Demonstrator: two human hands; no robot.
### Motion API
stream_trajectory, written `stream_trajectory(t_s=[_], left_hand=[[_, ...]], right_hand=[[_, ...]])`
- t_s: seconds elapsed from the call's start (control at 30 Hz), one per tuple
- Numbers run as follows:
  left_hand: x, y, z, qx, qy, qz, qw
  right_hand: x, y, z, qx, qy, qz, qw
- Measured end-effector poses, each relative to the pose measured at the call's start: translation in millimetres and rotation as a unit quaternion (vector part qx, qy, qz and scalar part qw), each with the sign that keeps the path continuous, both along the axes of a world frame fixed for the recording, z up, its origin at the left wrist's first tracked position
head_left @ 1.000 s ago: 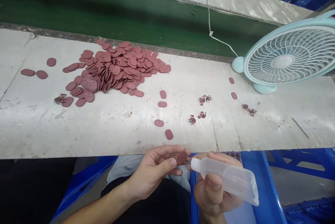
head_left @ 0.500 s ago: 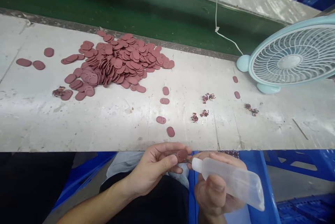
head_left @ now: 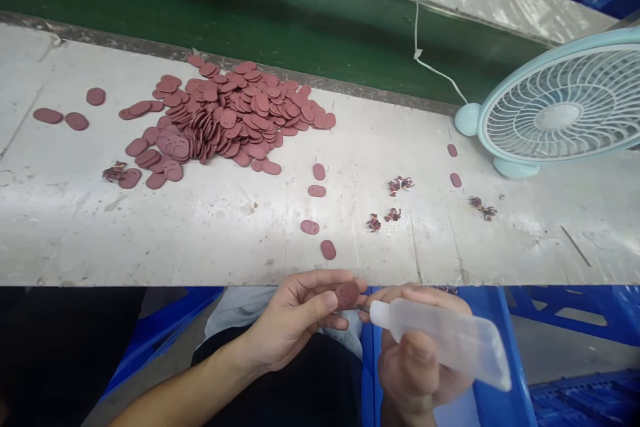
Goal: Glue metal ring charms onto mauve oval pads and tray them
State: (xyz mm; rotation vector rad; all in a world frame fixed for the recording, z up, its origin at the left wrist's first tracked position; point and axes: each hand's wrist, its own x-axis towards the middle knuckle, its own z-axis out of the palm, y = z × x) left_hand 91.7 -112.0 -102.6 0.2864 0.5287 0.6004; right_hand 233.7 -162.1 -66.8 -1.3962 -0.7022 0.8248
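Just off the table's front edge, my left hand [head_left: 305, 310] pinches a small reddish-brown oval piece [head_left: 347, 294] between thumb and fingers. My right hand [head_left: 420, 347] is wrapped round a translucent white squeeze bottle [head_left: 450, 340], which lies tilted with its nozzle end toward the oval piece. The thin tip sits close beside the piece's lower right edge; whether they touch I cannot tell. On the table above my hands lie a few loose oval pieces, the nearest a single oval [head_left: 328, 250]. A large heap of the same ovals [head_left: 225, 114] spreads over the table's left half.
Small dark red clusters with thin ties [head_left: 393, 214] lie right of the loose ovals. A light blue fan [head_left: 557, 114] stands at the right, its white cord [head_left: 416, 20] running over the green belt [head_left: 325, 20]. Below the table is a blue crate [head_left: 500, 347].
The bottle and my right hand have drawn slightly to the right, away from the oval piece. My left hand keeps its pinch nearly in place. The whole view has shifted slightly.
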Motion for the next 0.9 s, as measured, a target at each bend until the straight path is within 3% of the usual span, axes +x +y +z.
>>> stream_trajectory(t_s=[0.07,0.13,0.17,0.2,0.23,0.27,0.33,0.37,0.43,0.5,0.53,0.57,0.63,0.67,0.7,0.73,0.77,0.83,0.87,0.9], left_hand=[[-1.7,0.0,0.4,0.005,0.001,-0.004,1.0],[-3.3,0.6,1.1,0.013,0.002,-0.007,1.0],[-3.8,1.2,1.5,0.016,0.003,-0.008,1.0],[-4.1,1.8,1.8,0.017,0.004,-0.007,1.0],[-4.3,2.5,2.0,0.017,0.005,-0.007,1.0],[-4.3,3.2,2.1,0.014,0.008,-0.006,1.0],[-4.4,4.2,2.1,0.01,0.014,-0.004,1.0],[-4.6,4.4,2.1,0.008,0.018,-0.002,1.0],[-5.7,4.5,2.0,0.003,0.025,0.003,1.0],[-7.7,4.4,1.7,-0.001,0.036,0.008,0.999],[-8.9,4.4,1.5,-0.003,0.041,0.011,0.999],[-10.0,4.6,1.4,-0.005,0.046,0.014,0.999],[-11.5,5.7,1.4,-0.007,0.055,0.018,0.998],[-11.9,6.4,1.6,-0.006,0.059,0.02,0.998],[-12.0,7.2,1.9,-0.005,0.061,0.02,0.998],[-11.8,8.0,2.3,-0.004,0.063,0.021,0.998],[-11.5,8.7,2.8,-0.003,0.065,0.022,0.998],[-10.9,9.6,4.0,-0.003,0.065,0.024,0.998],[-10.7,9.8,4.5,-0.005,0.065,0.025,0.998],[-10.6,9.8,4.8,-0.007,0.063,0.027,0.998]], right_hand=[[12.3,7.7,6.5,0.053,0.067,-0.035,0.996],[38.4,16.1,6.3,0.08,0.273,-0.007,0.959],[55.9,20.4,2.2,0.099,0.413,0.008,0.905],[75.1,24.9,-4.6,0.122,0.559,0.019,0.82],[94.6,29.7,-13.6,0.147,0.711,0.034,0.686],[113.1,34.6,-24.0,0.134,0.843,0.073,0.516],[142.4,43.6,-44.8,0.123,0.882,0.108,0.442],[151.9,46.8,-53.0,0.128,0.886,0.113,0.432],[159.8,49.1,-62.0,0.161,0.866,0.108,0.461],[154.8,45.5,-60.4,0.202,0.849,0.106,0.477],[148.7,42.2,-56.6,0.22,0.831,0.104,0.501],[140.7,38.7,-51.4,0.221,0.781,0.099,0.576],[121.3,33.9,-40.1,0.169,0.574,0.08,0.797],[110.9,33.9,-35.3,0.116,0.423,0.064,0.896],[100.7,36.0,-31.7,0.049,0.249,0.049,0.966],[91.4,40.0,-29.6,-0.022,0.07,0.043,0.996],[83.3,45.8,-29.2,-0.083,-0.087,0.047,0.992],[72.1,59.5,-32.8,-0.163,-0.343,0.063,0.923],[69.1,66.1,-36.0,-0.181,-0.419,0.072,0.887],[67.4,71.6,-39.5,-0.184,-0.446,0.081,0.872]])
